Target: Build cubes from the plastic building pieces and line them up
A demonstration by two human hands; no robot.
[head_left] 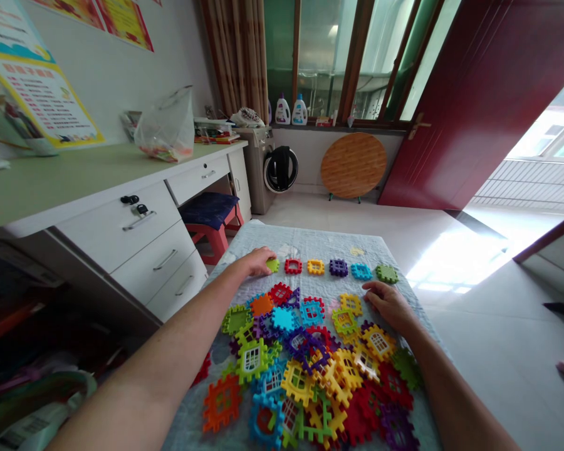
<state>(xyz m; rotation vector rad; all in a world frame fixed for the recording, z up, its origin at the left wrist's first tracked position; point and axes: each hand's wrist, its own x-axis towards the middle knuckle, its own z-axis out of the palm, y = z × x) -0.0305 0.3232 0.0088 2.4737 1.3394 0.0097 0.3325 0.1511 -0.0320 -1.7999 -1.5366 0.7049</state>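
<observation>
At the left end of a row, my left hand [258,262] has its fingers closed on a lime green interlocking building block [273,266], partly hidden by them. Rightward along the row lie a red block [292,267], a yellow block [316,267], a purple block [338,268], a light blue block [361,271] and a green block [386,274]. My right hand [385,299] rests below the row's right end with fingers apart, holding nothing. Just left of it is a loose yellow block [351,304]. A mixed heap of notched blocks [310,344] spreads between my forearms.
The blocks lie on a small table with a pale blue cloth [282,237]. To the left stands a desk [98,172] with drawers and a plastic bag [167,128]. A stool [211,216], a washing machine [258,163] and a red door [479,94] stand beyond.
</observation>
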